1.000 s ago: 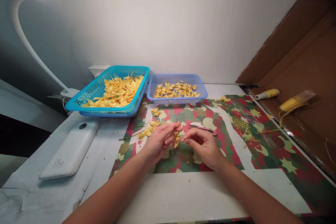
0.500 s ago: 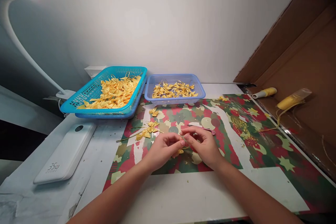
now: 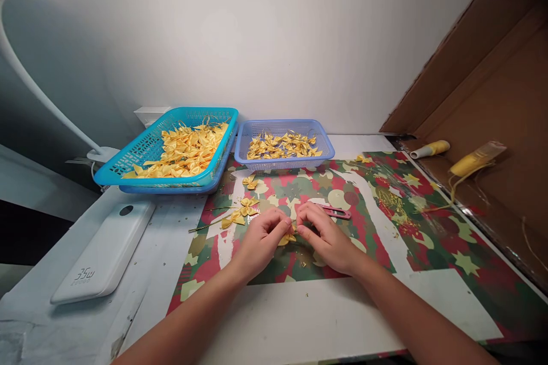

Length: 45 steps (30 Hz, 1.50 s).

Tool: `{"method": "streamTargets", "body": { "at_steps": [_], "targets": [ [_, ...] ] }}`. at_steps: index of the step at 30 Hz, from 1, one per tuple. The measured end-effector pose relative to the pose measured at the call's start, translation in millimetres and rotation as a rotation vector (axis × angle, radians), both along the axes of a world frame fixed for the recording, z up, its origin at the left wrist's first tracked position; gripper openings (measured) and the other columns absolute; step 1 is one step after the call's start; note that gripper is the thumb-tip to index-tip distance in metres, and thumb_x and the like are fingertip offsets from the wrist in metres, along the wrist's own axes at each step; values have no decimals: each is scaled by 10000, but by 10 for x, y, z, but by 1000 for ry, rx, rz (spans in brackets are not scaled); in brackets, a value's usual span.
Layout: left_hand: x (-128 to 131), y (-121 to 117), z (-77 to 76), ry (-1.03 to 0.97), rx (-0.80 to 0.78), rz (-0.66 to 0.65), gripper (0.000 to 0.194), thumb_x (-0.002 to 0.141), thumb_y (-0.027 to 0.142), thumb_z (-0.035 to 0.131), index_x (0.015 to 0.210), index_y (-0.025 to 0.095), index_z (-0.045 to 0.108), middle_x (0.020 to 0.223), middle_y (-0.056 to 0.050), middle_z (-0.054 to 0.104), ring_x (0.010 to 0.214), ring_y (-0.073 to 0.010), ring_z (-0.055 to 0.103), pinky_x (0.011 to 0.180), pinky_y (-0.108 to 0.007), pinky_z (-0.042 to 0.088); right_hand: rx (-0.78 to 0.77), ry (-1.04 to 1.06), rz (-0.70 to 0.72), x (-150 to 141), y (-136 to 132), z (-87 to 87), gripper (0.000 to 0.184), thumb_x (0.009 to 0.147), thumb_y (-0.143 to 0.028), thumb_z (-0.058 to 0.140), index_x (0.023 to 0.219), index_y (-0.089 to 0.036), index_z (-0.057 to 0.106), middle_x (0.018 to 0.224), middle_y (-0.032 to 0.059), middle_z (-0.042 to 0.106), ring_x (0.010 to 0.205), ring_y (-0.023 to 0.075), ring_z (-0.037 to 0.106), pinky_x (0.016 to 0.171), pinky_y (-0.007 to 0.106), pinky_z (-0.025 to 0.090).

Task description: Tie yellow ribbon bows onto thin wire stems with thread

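My left hand (image 3: 266,239) is closed in a pinch on a small yellow ribbon bow (image 3: 287,238), which hangs below its fingertips. Facing it, my right hand (image 3: 324,239) pinches thumb against fingers on what looks like the bow's thin gold cord; the fingers hide most of it. The fingertips of both hands are close together but slightly apart. Left of them, two more yellow bows (image 3: 233,218) with gold cord tails lie on the patterned sheet (image 3: 274,271), and a single bow (image 3: 249,182) rests farther back. Behind my right hand lies a pink-handled cutter (image 3: 338,213), partly covered.
A turquoise basket (image 3: 103,174) heaped with bows stands at back left, a smaller purple basket (image 3: 285,164) of bows beside it. Near left are a white power bank (image 3: 103,256) and a lamp (image 3: 47,102). Yellow thread spools (image 3: 471,162) and loose gold clippings (image 3: 391,205) lie right.
My hands were apart a second ago, then met at the fingertips, and now sit slightly separated again. The bow shows more clearly between them than half a second ago. The view has shifted slightly.
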<state>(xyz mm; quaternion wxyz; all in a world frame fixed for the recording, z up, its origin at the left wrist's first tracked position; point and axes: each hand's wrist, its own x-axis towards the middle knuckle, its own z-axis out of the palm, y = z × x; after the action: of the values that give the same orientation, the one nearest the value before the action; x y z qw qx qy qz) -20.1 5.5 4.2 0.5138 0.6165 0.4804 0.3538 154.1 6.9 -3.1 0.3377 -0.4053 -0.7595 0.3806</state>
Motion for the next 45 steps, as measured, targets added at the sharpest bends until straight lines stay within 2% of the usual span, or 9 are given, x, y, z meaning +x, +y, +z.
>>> {"method": "streamTargets", "body": {
  "at_steps": [3, 9, 14, 20, 33, 36, 40, 45],
  "targets": [
    [-18, 3, -9, 73, 98, -3, 333, 893, 336, 458, 610, 171, 518, 774, 0, 449, 709, -130, 457, 636, -240, 365, 46, -7, -78, -14, -5, -11, 156, 942, -217, 422, 792, -227, 464, 886, 31, 523, 893, 195, 478, 808, 360, 409],
    [-23, -5, -25, 152, 135, -74, 329, 904, 260, 398, 591, 182, 462, 758, 0, 421, 712, -143, 443, 652, -253, 367, 123, 2, -157, -48, -21, -25, 134, 923, -182, 435, 804, -223, 480, 903, 38, 540, 915, 202, 487, 811, 365, 400],
    [-19, -1, -22, 159, 116, -63, 314, 862, 210, 411, 555, 181, 468, 728, 4, 432, 700, -143, 455, 651, -255, 370, 160, 14, -221, -100, -42, -70, 133, 918, -185, 427, 794, -224, 456, 867, 36, 520, 877, 203, 482, 768, 349, 393],
    [-17, 10, 10, 165, 89, -63, 397, 897, 304, 424, 540, 175, 539, 697, -1, 458, 690, -142, 474, 639, -252, 374, 173, 27, -252, -138, -53, -115, 131, 909, -170, 429, 789, -220, 443, 859, 35, 506, 863, 199, 473, 754, 342, 384],
    [-13, 52, -12, 98, 12, 42, 205, 809, 274, 540, 649, 162, 602, 619, 14, 535, 567, -113, 459, 528, -224, 345, 147, 30, -259, -137, -43, -147, 127, 908, -162, 440, 793, -216, 451, 847, 27, 501, 844, 189, 474, 742, 321, 382],
    [-23, 49, -18, 141, 85, 26, 217, 819, 245, 526, 625, 167, 583, 613, 16, 535, 562, -112, 456, 528, -229, 344, 150, 25, -262, -138, -44, -153, 127, 907, -162, 445, 792, -213, 457, 841, 23, 503, 835, 184, 472, 739, 316, 381],
    [-38, 46, -24, 226, 262, 17, 290, 857, 238, 503, 578, 169, 547, 701, -3, 533, 659, -129, 504, 613, -252, 385, 147, 25, -261, -145, -45, -160, 134, 909, -171, 452, 782, -213, 457, 839, 22, 507, 835, 184, 474, 739, 314, 382],
    [-42, 63, -47, 330, 357, 14, 321, 883, 234, 486, 580, 172, 572, 733, -9, 505, 710, -138, 503, 663, -271, 389, 151, 24, -262, -146, -31, -173, 131, 913, -175, 449, 788, -215, 457, 839, 25, 508, 832, 187, 473, 741, 318, 380]
  ]
}}
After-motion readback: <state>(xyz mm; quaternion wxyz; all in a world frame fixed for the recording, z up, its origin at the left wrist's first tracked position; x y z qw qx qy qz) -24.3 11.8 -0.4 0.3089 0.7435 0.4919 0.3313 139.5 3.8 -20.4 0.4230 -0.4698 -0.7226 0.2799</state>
